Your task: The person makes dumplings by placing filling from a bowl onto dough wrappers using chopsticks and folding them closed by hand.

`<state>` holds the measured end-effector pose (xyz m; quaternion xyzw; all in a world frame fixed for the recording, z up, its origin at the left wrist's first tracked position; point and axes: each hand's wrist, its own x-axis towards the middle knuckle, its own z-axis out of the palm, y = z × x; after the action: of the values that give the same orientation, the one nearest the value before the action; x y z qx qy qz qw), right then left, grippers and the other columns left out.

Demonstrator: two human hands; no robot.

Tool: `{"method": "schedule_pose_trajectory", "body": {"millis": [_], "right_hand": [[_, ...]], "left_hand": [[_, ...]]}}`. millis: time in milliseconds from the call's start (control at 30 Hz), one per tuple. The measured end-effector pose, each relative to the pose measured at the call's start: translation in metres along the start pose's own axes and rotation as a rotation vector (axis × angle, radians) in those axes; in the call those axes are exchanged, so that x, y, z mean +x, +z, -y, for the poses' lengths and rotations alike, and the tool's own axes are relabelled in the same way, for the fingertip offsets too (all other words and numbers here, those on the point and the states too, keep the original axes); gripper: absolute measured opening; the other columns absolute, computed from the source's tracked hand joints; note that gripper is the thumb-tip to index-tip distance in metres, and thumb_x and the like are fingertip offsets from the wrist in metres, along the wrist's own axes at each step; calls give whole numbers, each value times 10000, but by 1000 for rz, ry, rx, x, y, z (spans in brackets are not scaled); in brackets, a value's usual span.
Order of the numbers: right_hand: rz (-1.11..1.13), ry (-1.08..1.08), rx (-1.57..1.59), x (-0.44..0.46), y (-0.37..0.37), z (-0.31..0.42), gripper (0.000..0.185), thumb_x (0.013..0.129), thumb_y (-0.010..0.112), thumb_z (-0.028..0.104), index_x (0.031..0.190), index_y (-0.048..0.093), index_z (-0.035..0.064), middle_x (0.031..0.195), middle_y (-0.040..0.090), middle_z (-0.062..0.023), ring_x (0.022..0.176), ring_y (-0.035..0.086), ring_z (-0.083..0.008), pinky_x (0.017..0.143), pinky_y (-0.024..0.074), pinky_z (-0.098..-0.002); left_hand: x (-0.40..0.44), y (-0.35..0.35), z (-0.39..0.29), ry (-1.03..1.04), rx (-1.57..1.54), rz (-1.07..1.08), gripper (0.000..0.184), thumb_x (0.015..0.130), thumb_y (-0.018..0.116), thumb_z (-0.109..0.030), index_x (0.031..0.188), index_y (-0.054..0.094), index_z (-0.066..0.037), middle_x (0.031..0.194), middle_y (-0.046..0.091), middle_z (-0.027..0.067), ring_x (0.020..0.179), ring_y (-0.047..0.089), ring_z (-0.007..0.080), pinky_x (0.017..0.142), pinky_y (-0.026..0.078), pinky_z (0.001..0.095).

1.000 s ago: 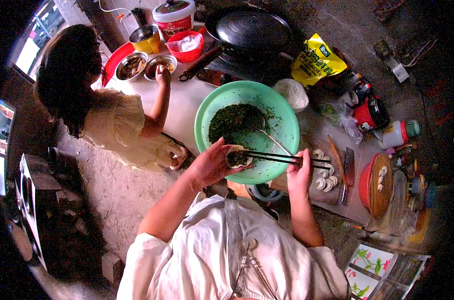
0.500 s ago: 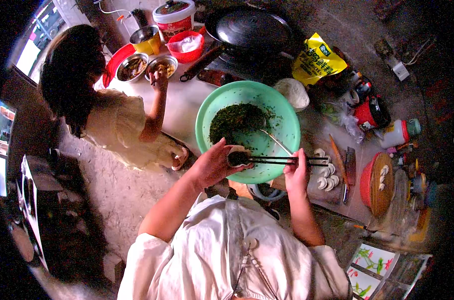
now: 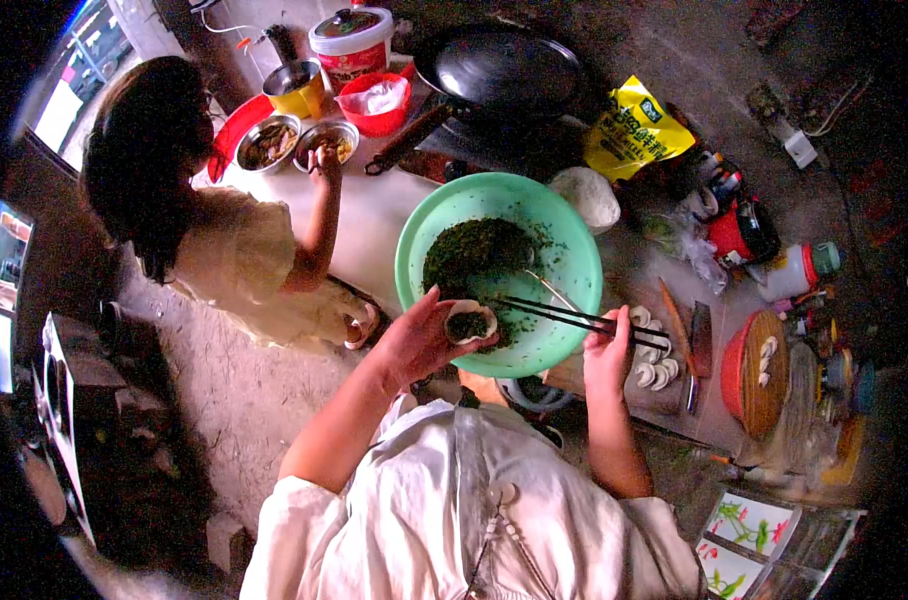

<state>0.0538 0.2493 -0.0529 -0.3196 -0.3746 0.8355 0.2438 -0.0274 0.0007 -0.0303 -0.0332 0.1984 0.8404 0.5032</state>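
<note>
My left hand (image 3: 416, 330) cups a round dumpling wrapper (image 3: 492, 322) over the near left rim of a green bowl (image 3: 410, 245). Dark green filling (image 3: 466, 327) sits in the wrapper. In my right hand (image 3: 607, 352) is a pair of dark chopsticks (image 3: 559, 311), their tips pointing left over the bowl, apart from the wrapper. Chopped green filling (image 3: 474, 250) is heaped at the bowl's far left, and a metal spoon (image 3: 554, 290) leans inside. Beyond my right hand, several folded dumplings (image 3: 657, 372) lie on a board.
Another person (image 3: 239, 230) sits at the left, one hand (image 3: 324, 163) at a metal bowl of food. A lidded black pan (image 3: 504, 70) stands behind the green bowl. Right are a bowl of white flour (image 3: 586, 198), a yellow bag (image 3: 636, 130), a cleaver (image 3: 701, 335) and a rolling pin (image 3: 676, 315).
The chopsticks have drawn back from the wrapper and now tilt over the bowl. My right hand has shifted slightly right. The wrapper has tipped to show its filling.
</note>
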Motion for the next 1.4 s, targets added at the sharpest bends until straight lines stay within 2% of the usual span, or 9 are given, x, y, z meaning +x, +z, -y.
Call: {"method": "schedule_pose_trajectory", "body": {"millis": [533, 633, 700, 767, 867, 1000, 1100, 1200, 1400], "right_hand": [[-7, 110, 84, 3, 4, -10, 249, 856, 477, 350, 751, 501, 126, 583, 489, 15, 425, 412, -84, 392, 348, -210], [185, -283, -543, -4, 7, -11, 267, 890, 424, 289, 781, 501, 57, 612, 501, -23, 468, 493, -119, 450, 417, -221], [679, -907, -1246, 16, -7, -27, 142, 805, 528, 142, 885, 526, 25, 697, 546, -72, 659, 574, -236, 584, 471, -311], [1098, -658, -1477, 20, -18, -35, 190, 726, 548, 84, 912, 537, 48, 941, 552, -85, 880, 554, -233, 697, 468, -293], [1204, -806, -1649, 24, -45, -59, 353, 682, 563, 92, 1031, 511, 72, 1086, 493, -108, 1036, 470, -269, 870, 393, -375], [1332, -614, -2042, -1, -28, -12, 591, 674, 626, 165, 1217, 399, 119, 1259, 388, -90, 1232, 266, -249, 1029, 166, -404], [1205, -813, -1934, -7, -31, -2, 455, 666, 610, 89, 1105, 493, 100, 1167, 459, -85, 1148, 372, -261, 974, 271, -397], [976, -977, -1280, -35, 21, 21, 177, 627, 643, 39, 777, 553, 66, 859, 506, -64, 853, 505, -258, 757, 416, -356], [876, -1177, -1169, -55, 46, 33, 220, 601, 686, 86, 768, 543, 93, 819, 502, -46, 824, 504, -246, 801, 389, -394]], "left_hand": [[4, -13, 6, 119, 84, -84, 582, 862, 337, -452, 1130, 418, 58, 1154, 465, 184, 1063, 453, 339, 938, 353, 372], [-3, -38, 0, 136, -17, -84, 477, 881, 322, -379, 1116, 445, 18, 1159, 476, 153, 1078, 441, 306, 953, 332, 362], [-3, -44, -1, 211, 72, -71, 372, 891, 310, -296, 1124, 469, -54, 1164, 488, 105, 1102, 429, 255, 980, 289, 382], [-1, -48, 2, 224, 207, -51, 371, 888, 316, -298, 1127, 471, -60, 1173, 485, 102, 1106, 427, 253, 980, 282, 397], [0, -44, -2, 260, 479, -16, 370, 883, 327, -302, 1132, 475, -71, 1190, 477, 96, 1113, 424, 250, 978, 268, 429], [-2, -1, -1, 121, -39, -40, 484, 856, 373, -390, 1120, 460, 6, 1197, 453, 166, 1103, 423, 326, 957, 296, 438], [4, 10, 5, 62, -30, -4, 559, 855, 390, -424, 1188, 368, 24, 1197, 432, 183, 1117, 414, 339, 973, 310, 402], [9, 33, 11, -7, -7, 59, 527, 856, 385, -435, 1159, 416, -5, 1192, 452, 144, 1108, 431, 302, 945, 335, 382], [17, 42, 30, -6, 216, 125, 497, 855, 401, -405, 1180, 396, -29, 1168, 465, 112, 1062, 465, 233, 921, 361, 373]]}}
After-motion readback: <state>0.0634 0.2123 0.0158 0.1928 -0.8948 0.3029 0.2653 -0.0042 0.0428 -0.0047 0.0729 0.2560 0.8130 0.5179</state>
